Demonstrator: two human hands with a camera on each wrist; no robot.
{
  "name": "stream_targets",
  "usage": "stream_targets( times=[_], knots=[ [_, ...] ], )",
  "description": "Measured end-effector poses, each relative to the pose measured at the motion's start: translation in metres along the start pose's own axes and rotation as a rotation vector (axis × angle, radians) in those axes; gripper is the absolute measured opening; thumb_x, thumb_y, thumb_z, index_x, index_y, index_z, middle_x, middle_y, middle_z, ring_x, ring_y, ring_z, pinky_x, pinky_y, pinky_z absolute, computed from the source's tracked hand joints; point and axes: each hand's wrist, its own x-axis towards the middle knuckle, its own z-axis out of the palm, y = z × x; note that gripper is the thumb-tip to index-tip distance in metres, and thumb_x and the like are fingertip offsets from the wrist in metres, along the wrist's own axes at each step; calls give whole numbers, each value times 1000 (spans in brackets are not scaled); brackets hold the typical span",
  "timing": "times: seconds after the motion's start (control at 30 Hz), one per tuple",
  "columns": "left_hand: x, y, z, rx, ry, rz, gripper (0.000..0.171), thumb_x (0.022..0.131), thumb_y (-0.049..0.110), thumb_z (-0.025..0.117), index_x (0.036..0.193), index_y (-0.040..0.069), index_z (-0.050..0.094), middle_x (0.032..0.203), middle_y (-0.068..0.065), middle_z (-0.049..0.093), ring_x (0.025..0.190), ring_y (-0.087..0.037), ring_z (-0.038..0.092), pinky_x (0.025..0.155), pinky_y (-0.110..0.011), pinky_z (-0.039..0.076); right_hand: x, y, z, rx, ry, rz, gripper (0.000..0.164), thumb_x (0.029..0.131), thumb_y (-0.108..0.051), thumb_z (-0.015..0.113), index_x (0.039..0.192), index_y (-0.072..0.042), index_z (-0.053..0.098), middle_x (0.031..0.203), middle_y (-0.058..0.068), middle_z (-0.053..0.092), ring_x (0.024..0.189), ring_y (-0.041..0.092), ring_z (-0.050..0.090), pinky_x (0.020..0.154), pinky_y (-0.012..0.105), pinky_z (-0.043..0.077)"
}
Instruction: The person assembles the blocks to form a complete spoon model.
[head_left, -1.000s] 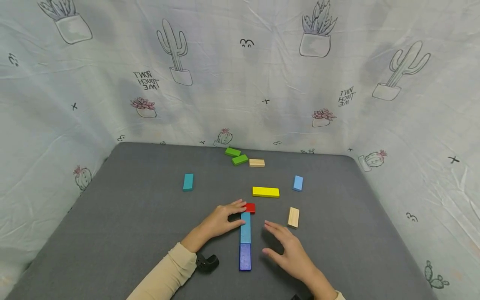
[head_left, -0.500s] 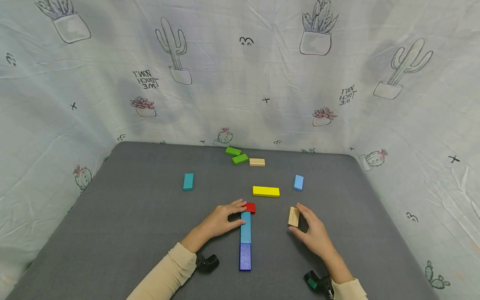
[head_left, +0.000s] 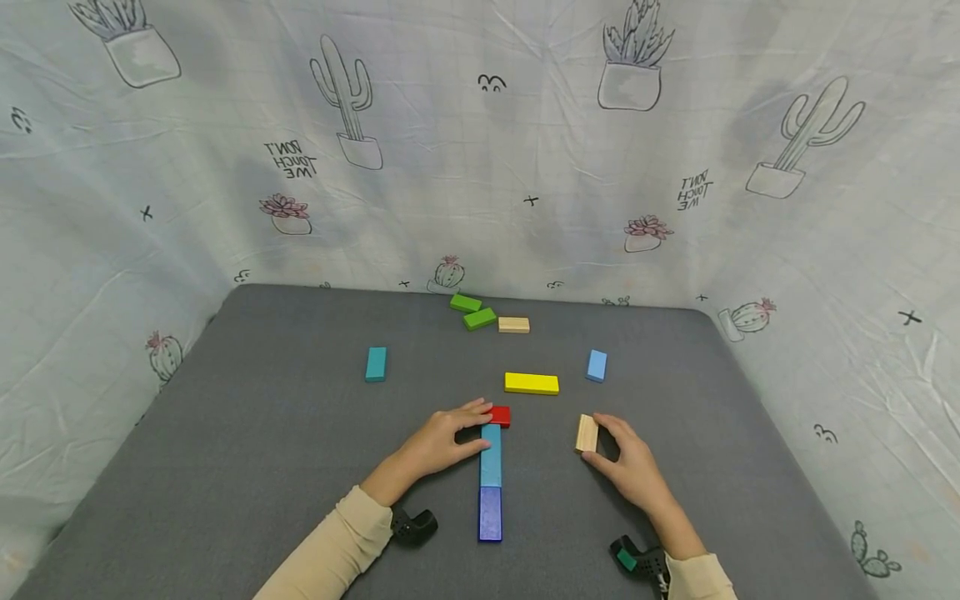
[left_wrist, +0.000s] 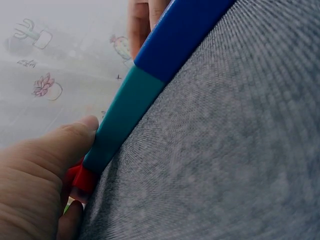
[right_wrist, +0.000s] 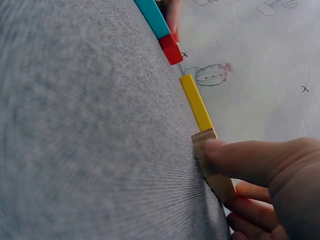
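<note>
In the head view, my left hand (head_left: 435, 442) rests beside a row of blocks. Its fingers lie over the left part of the red block (head_left: 502, 417), hiding it. Its thumb touches or nearly touches the light blue block (head_left: 491, 458) that leads down from the red one. A dark blue block (head_left: 491, 514) continues the row towards me. Off to the right, my right hand (head_left: 630, 467) pinches a plain wooden block (head_left: 587, 434) by its ends, thumb at the near end and fingers at the far one. The right wrist view shows that wooden block (right_wrist: 215, 170) on the cloth.
A yellow block (head_left: 532, 383) lies beyond the red one. Further out are a light blue block (head_left: 596, 366), a teal block (head_left: 376, 364), two green blocks (head_left: 480, 319) and another wooden block (head_left: 513, 325). Printed fabric (head_left: 465, 167) walls the grey table (head_left: 262, 433).
My right hand has moved right from beside the row to the wooden block and now pinches it. My left hand has stayed where it was.
</note>
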Motion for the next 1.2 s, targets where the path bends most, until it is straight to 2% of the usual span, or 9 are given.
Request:
stream_targets(
  times=[0.27,0.57,0.93,1.1,1.2],
  knots=[
    [1,0,0,2,-6,-2,49,90,30,65,132,6,57,144,-7,47,136,-21,40,106,-44,40,-3,0,1,35,75,-15,66,77,-21,79,134,-3,51,125,15,52,117,34,52,91,54,46],
    [1,-1,0,-2,-6,-9,49,90,30,65,132,6,57,144,-7,47,137,-21,39,107,-46,39,-6,-14,2,51,123,-70,67,73,-23,83,132,-7,55,125,7,55,114,27,56,86,49,50],
    [1,1,1,3,-5,-17,49,90,31,66,132,7,57,144,-6,47,137,-20,39,107,-44,39,-22,-50,16,136,73,-134,67,70,-22,84,130,-11,58,125,0,56,112,20,56,88,49,51],
    [1,1,1,25,18,-9,48,89,32,66,130,7,59,143,-6,49,135,-21,42,105,-44,41,-34,-66,25,226,13,-120,64,72,-29,83,129,-13,59,124,-8,55,113,15,55,90,48,51],
    [0,1,1,33,21,-16,48,89,33,66,130,8,59,143,-6,49,135,-21,42,105,-44,41,-42,-75,31,249,-24,-128,62,74,-36,80,129,-15,59,124,-12,54,113,11,54,91,43,51]
  ],
)
